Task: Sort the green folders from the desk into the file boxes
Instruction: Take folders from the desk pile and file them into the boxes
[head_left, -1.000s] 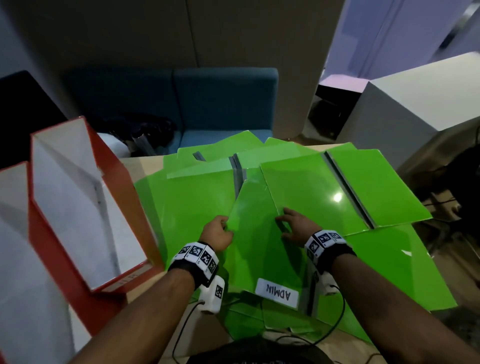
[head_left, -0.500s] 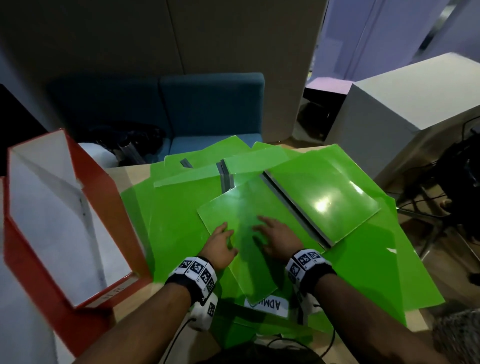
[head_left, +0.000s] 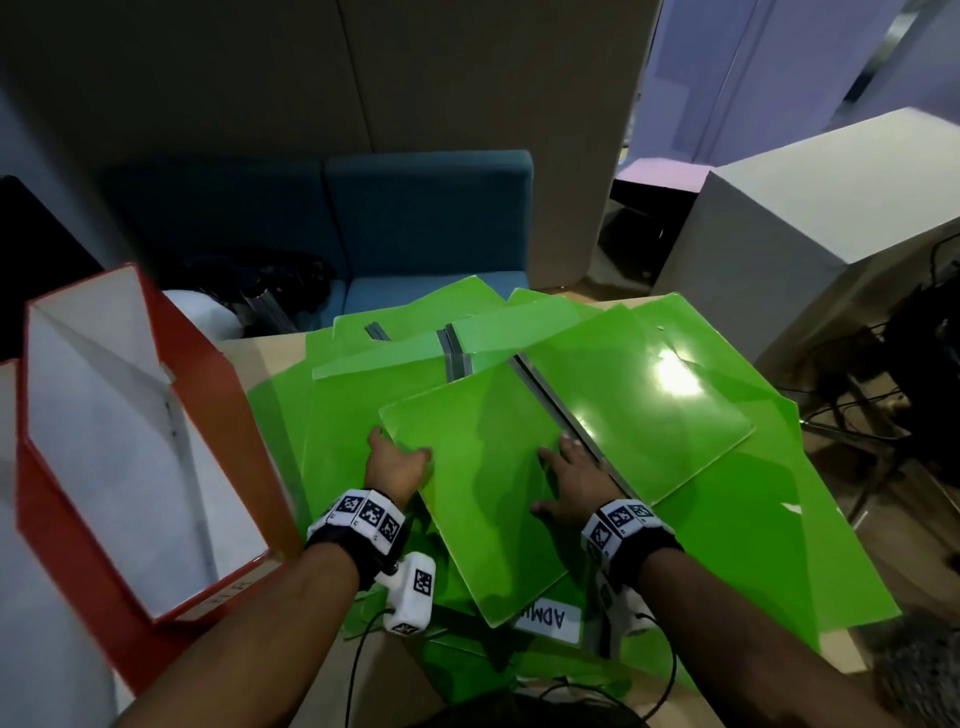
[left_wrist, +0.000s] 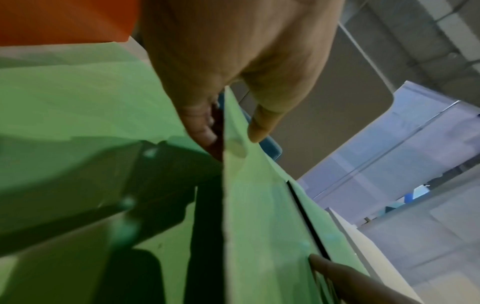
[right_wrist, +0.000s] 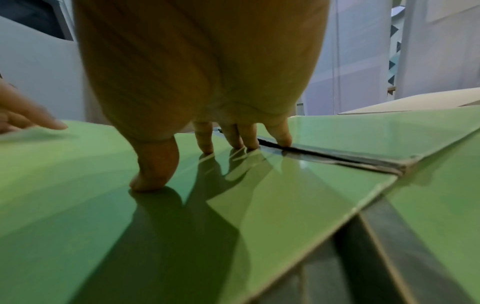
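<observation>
— Looking at the pile (head_left: 727, 519): which folder are the hands on?
— The top folder (head_left: 493, 493), lying open on the heap of green folders that covers the desk (head_left: 249, 353). Its grey spine (head_left: 566, 415) runs diagonally, with one cover on each side.
— What is the left hand (head_left: 396, 467) doing?
— It grasps the near-left edge of that folder — thumb (left_wrist: 262, 123) on top, fingers (left_wrist: 200, 123) underneath, as the left wrist view shows, with the cover lifted off the folders below.
— And the right hand (head_left: 571, 488)?
— It lies flat on the same cover, released, fingers (right_wrist: 249, 137) spread and pressing down; the outermost fingertip touches the spine.
— Any labels?
— One white label (head_left: 550, 621) peeks out from under the top folder's near corner, reading "ADM" and cut off there.
— Where are the boxes?
— A red file box (head_left: 218, 426) stands at the left, just beside the pile, its white inside showing. A second one (head_left: 8, 467) sits at the far left edge, mostly out of view.
</observation>
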